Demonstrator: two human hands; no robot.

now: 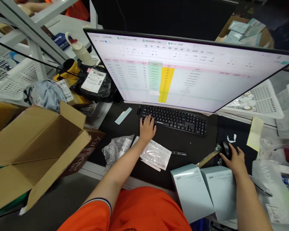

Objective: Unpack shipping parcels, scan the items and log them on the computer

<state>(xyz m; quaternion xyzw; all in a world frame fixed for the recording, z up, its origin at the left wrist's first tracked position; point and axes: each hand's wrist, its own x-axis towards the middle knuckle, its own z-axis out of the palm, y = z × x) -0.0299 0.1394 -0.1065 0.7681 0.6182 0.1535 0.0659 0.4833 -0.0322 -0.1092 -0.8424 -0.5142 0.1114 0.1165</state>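
Note:
My left hand [147, 129] lies over the left end of a black keyboard [174, 119], fingers spread on the keys. On the right, my right hand [236, 160] grips a black computer mouse [226, 150] on a dark mouse pad, thumb on one side and fingers on the other. Behind the keyboard a large monitor [197, 75] displays a spreadsheet with green and yellow columns. Below my left hand are printed labels in clear film [156, 154] and a black pen [179, 153]. Bubble wrap [117, 149] sits left of my forearm.
Two pale blue boxes [192, 189] stand at the desk's front edge, near my right forearm. An open cardboard box [45, 141] fills the left side. Behind it is a black plastic parcel [106, 88] with a label. A white basket [265, 101] stands right of the monitor.

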